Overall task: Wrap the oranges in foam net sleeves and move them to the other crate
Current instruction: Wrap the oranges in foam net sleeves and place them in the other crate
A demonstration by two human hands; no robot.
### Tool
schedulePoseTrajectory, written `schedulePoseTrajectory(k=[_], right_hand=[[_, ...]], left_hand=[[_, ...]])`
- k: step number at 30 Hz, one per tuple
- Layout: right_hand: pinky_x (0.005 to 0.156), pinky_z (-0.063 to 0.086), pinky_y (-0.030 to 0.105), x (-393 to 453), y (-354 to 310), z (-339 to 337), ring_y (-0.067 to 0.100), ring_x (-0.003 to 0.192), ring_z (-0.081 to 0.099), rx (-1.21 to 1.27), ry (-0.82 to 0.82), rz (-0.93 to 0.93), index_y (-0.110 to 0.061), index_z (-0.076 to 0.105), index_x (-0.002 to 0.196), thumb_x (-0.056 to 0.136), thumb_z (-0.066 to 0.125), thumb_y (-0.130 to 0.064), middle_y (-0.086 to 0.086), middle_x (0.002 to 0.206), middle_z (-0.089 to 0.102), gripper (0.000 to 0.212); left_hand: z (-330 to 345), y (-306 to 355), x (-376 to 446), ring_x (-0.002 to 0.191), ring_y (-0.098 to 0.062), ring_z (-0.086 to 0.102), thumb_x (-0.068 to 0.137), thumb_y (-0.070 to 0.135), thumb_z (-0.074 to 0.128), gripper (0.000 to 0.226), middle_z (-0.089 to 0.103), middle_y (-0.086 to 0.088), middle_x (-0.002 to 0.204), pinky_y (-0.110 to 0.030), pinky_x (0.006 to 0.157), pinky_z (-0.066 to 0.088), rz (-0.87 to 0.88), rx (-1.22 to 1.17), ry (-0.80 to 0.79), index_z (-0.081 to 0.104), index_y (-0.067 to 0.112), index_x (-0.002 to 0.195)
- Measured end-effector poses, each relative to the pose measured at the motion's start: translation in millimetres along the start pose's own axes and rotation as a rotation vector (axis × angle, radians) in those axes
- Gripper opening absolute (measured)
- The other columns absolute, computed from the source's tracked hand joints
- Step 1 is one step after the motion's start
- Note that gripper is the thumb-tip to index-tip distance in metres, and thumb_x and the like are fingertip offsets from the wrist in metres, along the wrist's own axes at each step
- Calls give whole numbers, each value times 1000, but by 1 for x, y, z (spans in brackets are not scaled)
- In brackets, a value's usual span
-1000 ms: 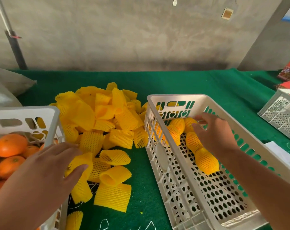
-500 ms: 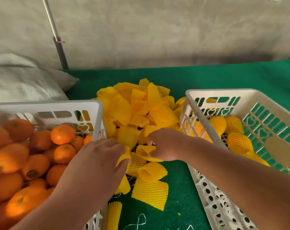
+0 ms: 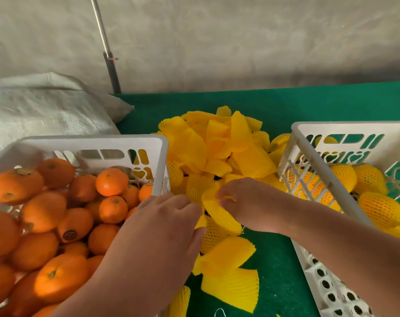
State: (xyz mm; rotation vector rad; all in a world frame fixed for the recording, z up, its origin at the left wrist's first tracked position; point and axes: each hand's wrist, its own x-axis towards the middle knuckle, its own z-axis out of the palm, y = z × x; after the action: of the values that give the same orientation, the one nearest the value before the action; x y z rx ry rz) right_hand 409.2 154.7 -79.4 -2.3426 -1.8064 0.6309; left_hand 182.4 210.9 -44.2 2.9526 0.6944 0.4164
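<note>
Both hands meet over the loose heap of yellow foam net sleeves (image 3: 219, 154) that lies on the green felt tabletop (image 3: 286, 104) between two white plastic crates. The right hand (image 3: 247, 202) reaches in from the right with its fingers curled, pinching the upper edge of one foam net sleeve (image 3: 219, 213) at the near side of the heap. The left hand (image 3: 162, 227) lies palm down just beside it, fingers bent at the knuckles and thumb stretched toward the same sleeve; its fingertips are at the sleeve's left edge, but whether they actually grip it cannot be told, since the back of the hand hides them. The left crate (image 3: 98, 143) is filled with bare oranges (image 3: 57, 225), a few of them carrying small round stickers, and the left forearm crosses over its near right corner. The right crate (image 3: 350, 126) holds several oranges already wrapped in yellow netting (image 3: 377, 207), gathered at its far end. More flattened sleeves (image 3: 231, 287) lie on the felt nearer the camera. Behind the left crate rests a white woven sack (image 3: 45, 106), and a grey metal pole (image 3: 107, 53) stands against the concrete wall (image 3: 240, 37).
</note>
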Motion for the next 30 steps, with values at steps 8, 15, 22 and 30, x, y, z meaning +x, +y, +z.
schedulePoseTrajectory(k=[8, 15, 22, 30], right_hand=[[70, 58, 31, -21, -25, 3, 1, 88, 69, 324, 405, -328, -39, 78, 111, 100, 56, -42, -24, 101, 74, 24], [84, 44, 3, -24, -27, -4, -9, 112, 60, 306, 553, -310, -35, 75, 121, 96, 69, -21, -24, 121, 70, 29], [95, 33, 2, -23, -26, -8, -1, 135, 41, 247, 538, -239, -35, 46, 151, 97, 68, -13, -23, 152, 40, 63], [64, 47, 11, -28, -28, -7, -3, 98, 52, 193, 443, -280, -39, 43, 149, 90, 68, -2, -20, 146, 26, 75]], left_hand=[[2, 0, -1, 75, -4, 62, 88, 52, 66, 39, 63, 20, 84, -28, 72, 58, 24, 51, -25, 64, 35, 122], [2, 4, -1, 79, -4, 59, 88, 54, 58, 23, 56, 20, 85, -27, 77, 54, -39, 113, -46, 62, 37, 104], [0, 1, 0, 93, -5, 59, 91, 59, 45, 33, 56, 22, 99, -31, 93, 50, -64, 141, -100, 56, 44, 118], [1, -1, -2, 112, -15, 65, 85, 53, 59, 37, 73, 18, 110, -36, 103, 31, -184, 235, 20, 75, 34, 113]])
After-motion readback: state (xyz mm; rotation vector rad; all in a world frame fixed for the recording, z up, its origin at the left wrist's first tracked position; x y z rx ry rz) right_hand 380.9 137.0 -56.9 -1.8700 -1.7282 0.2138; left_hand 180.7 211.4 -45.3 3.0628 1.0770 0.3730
